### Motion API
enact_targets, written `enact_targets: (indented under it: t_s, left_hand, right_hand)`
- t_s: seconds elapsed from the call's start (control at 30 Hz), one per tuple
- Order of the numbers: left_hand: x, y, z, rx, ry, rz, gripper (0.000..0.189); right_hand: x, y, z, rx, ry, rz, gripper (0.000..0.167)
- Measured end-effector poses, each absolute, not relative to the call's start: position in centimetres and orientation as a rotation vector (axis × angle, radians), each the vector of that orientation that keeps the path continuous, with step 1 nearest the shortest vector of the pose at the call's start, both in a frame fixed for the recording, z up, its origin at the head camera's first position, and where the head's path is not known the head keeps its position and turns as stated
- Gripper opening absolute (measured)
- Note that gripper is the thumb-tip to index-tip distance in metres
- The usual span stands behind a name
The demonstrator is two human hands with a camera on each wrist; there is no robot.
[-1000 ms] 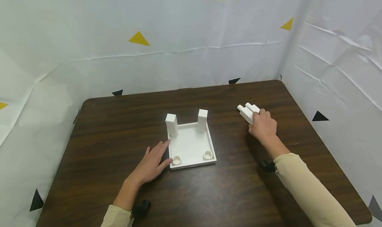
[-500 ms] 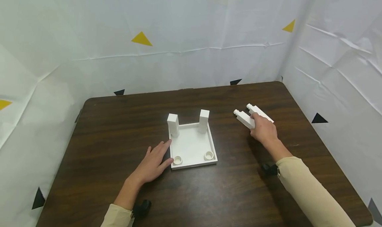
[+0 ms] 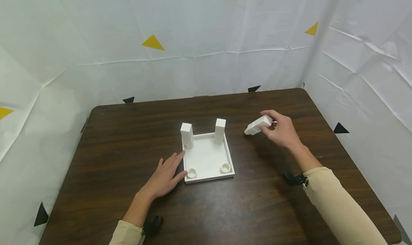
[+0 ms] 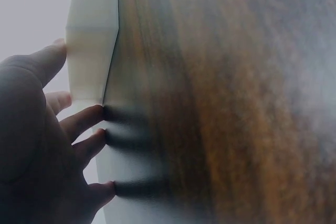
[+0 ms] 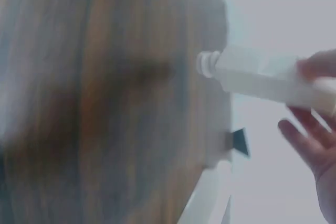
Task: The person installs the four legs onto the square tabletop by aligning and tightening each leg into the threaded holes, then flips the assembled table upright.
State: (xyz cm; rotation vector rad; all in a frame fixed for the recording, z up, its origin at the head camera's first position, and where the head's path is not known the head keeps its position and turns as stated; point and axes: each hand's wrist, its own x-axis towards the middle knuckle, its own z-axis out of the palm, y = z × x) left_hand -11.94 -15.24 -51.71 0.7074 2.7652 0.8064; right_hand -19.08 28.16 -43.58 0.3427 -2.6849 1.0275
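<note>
Pinched between the thumb and fingers of my right hand (image 3: 283,131) is a white square leg (image 3: 257,126) with a ringed, narrower end. It slants with that end pointing down and left, above the table; the right wrist view shows the ringed end more closely on the leg (image 5: 262,77). A bit of white shows behind the fingers, where a second leg lay; the rest is hidden. My left hand (image 3: 163,177) rests with extended fingers and thumb against the left edge of a white square panel (image 3: 207,157), whose side wall (image 4: 89,61) the fingertips meet.
Two white legs stand upright at the panel's far corners, a left post (image 3: 187,135) and a right post (image 3: 220,131). Round sockets sit at the near corners, one left (image 3: 191,173) and one right (image 3: 225,168). White sheeting (image 3: 206,41) surrounds the dark wooden table (image 3: 128,137).
Two legs lay side by side under my right hand; they were spread apart, and one is now lifted and tilted, its ringed end swung left and down. My left hand stays put.
</note>
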Motion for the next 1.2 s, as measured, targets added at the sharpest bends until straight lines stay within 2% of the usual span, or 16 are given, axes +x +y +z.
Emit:
enact_targets:
  t_s: [0.13, 0.27, 0.5, 0.83, 1.2]
  left_hand:
    - [-12.1, -15.2, -51.9, 0.700, 2.771, 0.797, 0.073]
    - [-12.0, -15.2, -51.9, 0.692, 2.770, 0.787, 0.073]
    - [-12.1, -15.2, -51.7, 0.682, 2.758, 0.766, 0.073]
    - [-12.2, -15.4, -51.6, 0.694, 2.750, 0.783, 0.069]
    - [-12.2, -15.4, -51.8, 0.718, 2.760, 0.779, 0.070]
  right_hand:
    - [-18.9, 26.9, -42.0, 0.418, -2.577, 1.342, 0.050]
    - [-18.1, 24.6, -41.3, 0.512, -2.468, 1.664, 0.046]
    - [-15.9, 17.7, -41.5, 0.755, -2.376, 1.973, 0.044]
    - [-14.4, 10.2, -43.6, 1.003, -2.442, 1.937, 0.042]
    - [-14.2, 8.2, -44.9, 1.310, -2.451, 1.684, 0.041]
